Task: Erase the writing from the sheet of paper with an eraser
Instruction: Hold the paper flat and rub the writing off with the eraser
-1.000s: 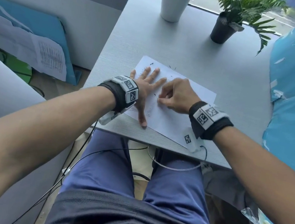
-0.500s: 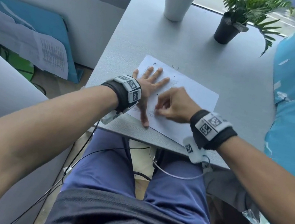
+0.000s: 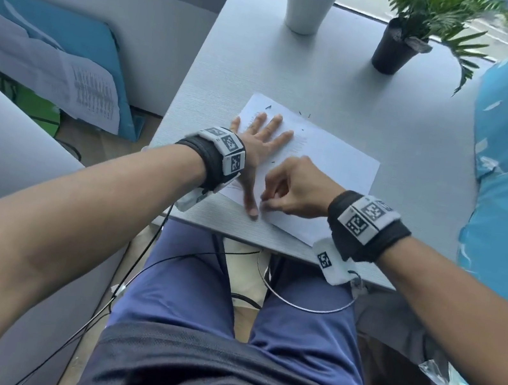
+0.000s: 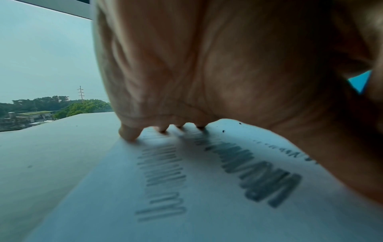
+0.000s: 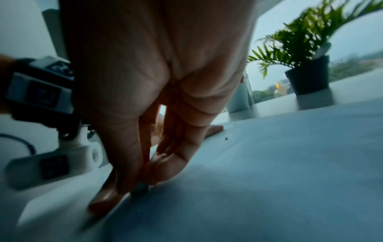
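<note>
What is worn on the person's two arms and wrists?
Both forearms are bare, with no sleeves. Each wrist carries a black fabric band topped by white blocks printed with black square code marks. A white camera box hangs under the right wrist, and thin dark cables run down from the left wrist.

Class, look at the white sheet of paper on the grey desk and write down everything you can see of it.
The white sheet of paper is thin and rectangular and lies flat, slightly askew, near the front edge of the grey desk. Rows of grey pencil writing cross it, and small dark crumbs dot its far end. The left hand presses on it with fingers spread; the right hand pinches a small eraser against it near the left thumb.
</note>
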